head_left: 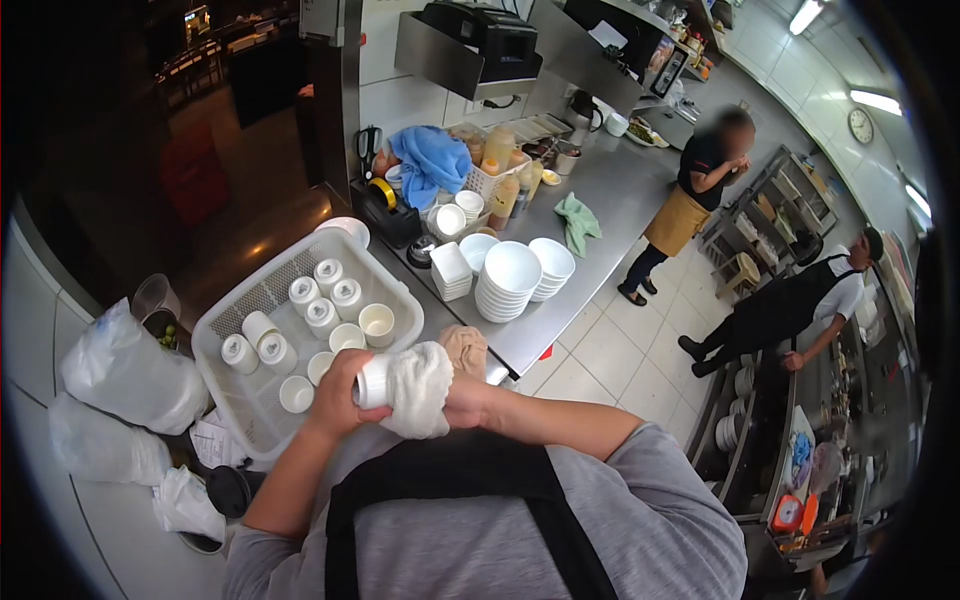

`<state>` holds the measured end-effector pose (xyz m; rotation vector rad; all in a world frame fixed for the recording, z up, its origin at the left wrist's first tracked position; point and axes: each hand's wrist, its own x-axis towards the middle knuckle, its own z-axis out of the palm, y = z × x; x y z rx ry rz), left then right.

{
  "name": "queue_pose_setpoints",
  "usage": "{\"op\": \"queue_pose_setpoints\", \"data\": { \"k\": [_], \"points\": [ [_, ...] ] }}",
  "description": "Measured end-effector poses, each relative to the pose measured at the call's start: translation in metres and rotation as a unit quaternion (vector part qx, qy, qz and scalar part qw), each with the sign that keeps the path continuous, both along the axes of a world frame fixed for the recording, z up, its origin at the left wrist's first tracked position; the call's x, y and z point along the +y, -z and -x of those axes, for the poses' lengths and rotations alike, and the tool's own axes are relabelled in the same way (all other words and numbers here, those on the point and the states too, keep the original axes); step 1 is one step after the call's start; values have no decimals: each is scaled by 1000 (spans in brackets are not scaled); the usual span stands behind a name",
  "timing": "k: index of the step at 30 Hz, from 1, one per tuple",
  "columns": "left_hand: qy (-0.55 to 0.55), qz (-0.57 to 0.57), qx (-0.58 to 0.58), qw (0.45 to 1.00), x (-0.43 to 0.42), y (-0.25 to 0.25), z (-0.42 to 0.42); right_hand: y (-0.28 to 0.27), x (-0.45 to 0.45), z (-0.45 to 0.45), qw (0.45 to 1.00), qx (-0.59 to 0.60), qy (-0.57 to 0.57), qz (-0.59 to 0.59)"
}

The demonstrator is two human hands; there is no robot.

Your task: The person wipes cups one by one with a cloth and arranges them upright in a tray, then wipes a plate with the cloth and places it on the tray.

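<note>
My left hand (340,395) is wrapped round a small white cup (371,384), just over the near right edge of a white plastic crate (215,345). A white cloth (420,392) covers the other end of that cup. My right hand (466,401) is closed against the cloth from the right, its fingers partly hidden by it. Inside the crate stand several white cups (346,296), some upside down and some upright. A tan cloth (464,350) lies on the counter just beyond my right hand.
Stacked white bowls (508,281), square dishes (451,270), a green cloth (577,222) and a blue cloth (432,160) are on the steel counter (620,180). Two people (700,180) (800,300) stand to the right. Plastic bags (135,370) are at the left.
</note>
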<state>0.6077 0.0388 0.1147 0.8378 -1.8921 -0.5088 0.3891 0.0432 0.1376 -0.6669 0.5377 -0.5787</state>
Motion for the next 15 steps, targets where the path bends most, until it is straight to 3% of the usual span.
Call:
{"op": "queue_pose_setpoints", "data": {
  "k": [1, 2, 4, 5, 6, 7, 8, 9, 11, 12, 13, 14, 15],
  "points": [
    [54, 143, -69, 986, -6, 0, -6, 0, 0, 8, 983, 73, 34, 167],
    [32, 186, -105, 976, -10, 6, -10, 1, -2, 13, 933, 141, 55, 325],
    [72, 166, -54, 982, -23, 18, -12, 7, -10, 10, 754, 235, 68, 609],
    [64, -5, -10, 998, -16, 20, -10, 10, -15, 8, 631, 261, 75, 727],
    [113, -194, 198, 954, -1, 7, 4, -7, -17, 7, 539, 336, -5, 772],
    [123, -371, 215, 895, 1, 0, 5, -22, -18, 6, 432, 399, -83, 804],
    [157, -448, 223, 851, -1, 6, 2, -17, -22, 4, 422, 371, -43, 826],
    [63, -452, 176, 873, 2, -6, 7, -11, -26, 0, 407, 344, 1, 846],
    [33, -157, 144, 976, -4, 3, 14, 0, -17, -7, 686, 342, -54, 640],
    [24, -159, 148, 976, -5, 3, 7, 5, -13, -10, 788, 335, -38, 515],
    [25, -52, 69, 996, -6, 1, -1, -10, -8, -13, 970, 160, -5, 185],
    [28, 56, -12, 998, -7, 0, -7, -8, -8, -11, 970, 162, -10, 181],
    [24, 53, -10, 998, -13, 5, -10, -6, -9, -7, 929, 212, -10, 304]
  ]
}}
